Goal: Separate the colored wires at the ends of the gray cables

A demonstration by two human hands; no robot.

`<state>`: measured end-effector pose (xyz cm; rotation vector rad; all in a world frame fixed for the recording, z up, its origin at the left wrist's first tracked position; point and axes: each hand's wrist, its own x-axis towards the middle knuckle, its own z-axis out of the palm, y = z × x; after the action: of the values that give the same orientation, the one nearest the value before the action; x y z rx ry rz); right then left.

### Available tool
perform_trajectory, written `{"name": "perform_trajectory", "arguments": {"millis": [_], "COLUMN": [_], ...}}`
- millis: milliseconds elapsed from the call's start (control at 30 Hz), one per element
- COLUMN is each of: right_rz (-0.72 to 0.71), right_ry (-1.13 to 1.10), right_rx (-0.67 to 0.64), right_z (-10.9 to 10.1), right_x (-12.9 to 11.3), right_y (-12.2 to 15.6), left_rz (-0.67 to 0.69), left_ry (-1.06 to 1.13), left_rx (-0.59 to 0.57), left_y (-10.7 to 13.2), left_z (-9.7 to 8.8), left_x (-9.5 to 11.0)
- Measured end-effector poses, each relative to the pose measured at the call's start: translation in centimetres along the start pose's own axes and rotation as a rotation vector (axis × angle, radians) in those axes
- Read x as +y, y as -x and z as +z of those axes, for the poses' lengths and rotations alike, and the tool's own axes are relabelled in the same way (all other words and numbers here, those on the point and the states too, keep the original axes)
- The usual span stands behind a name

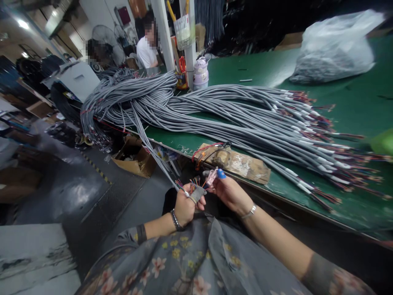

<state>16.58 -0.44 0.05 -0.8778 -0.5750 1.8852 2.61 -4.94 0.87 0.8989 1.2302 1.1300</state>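
My left hand (185, 208) is closed around the end of a grey cable (166, 171), one of a few that hang down from the bench. Thin coloured wires (194, 183) fan out of the cable end above my fingers. A grey wrap (198, 194) covers one finger of that hand. Just to the right, my right hand (230, 192) pinches close to the wire tips, with a blue cover (221, 173) on its thumb. A pale pink piece (211, 177) shows at its fingertips; whether it is a finger wrap or a held thing is unclear.
A large bundle of grey cables (221, 116) with stripped ends lies along the green bench (245, 65). Near the bench edge sits a wooden board (245, 166) with a red wire. A plastic bag (337, 49), a lilac bottle (201, 73) and a cardboard box (135, 157) are around.
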Motion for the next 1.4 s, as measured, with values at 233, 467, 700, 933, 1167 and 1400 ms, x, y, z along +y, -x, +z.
{"name": "perform_trajectory", "arguments": {"millis": [233,467,700,933,1167,1400], "right_rz": [0.0,0.053,0.023,0.118,0.193,-0.013], "right_ry": [-0.01,-0.12,-0.123,-0.053,0.204,0.418], "right_rx": [0.075,0.041,0.03,-0.127,-0.186,-0.128], "right_z": [0.5,-0.2,-0.7,-0.9,-1.0,0.2], "right_x": [-0.1,-0.1,0.4,0.2,0.0,0.2], "right_y": [0.3,-0.1,-0.5,0.4,1.6,2.1], "left_rz": [-0.026,-0.053,-0.071,-0.053,-0.042,-0.082], "left_ry": [-0.012,-0.006,-0.014,-0.042,-0.1,-0.222], "left_rx": [0.01,0.02,0.015,-0.011,-0.058,-0.233], "left_y": [-0.1,-0.3,-0.2,-0.1,0.1,0.1], "left_z": [0.4,0.3,0.5,0.0,-1.0,-1.0], "left_x": [0.4,0.4,0.7,0.3,-0.7,-0.1]}}
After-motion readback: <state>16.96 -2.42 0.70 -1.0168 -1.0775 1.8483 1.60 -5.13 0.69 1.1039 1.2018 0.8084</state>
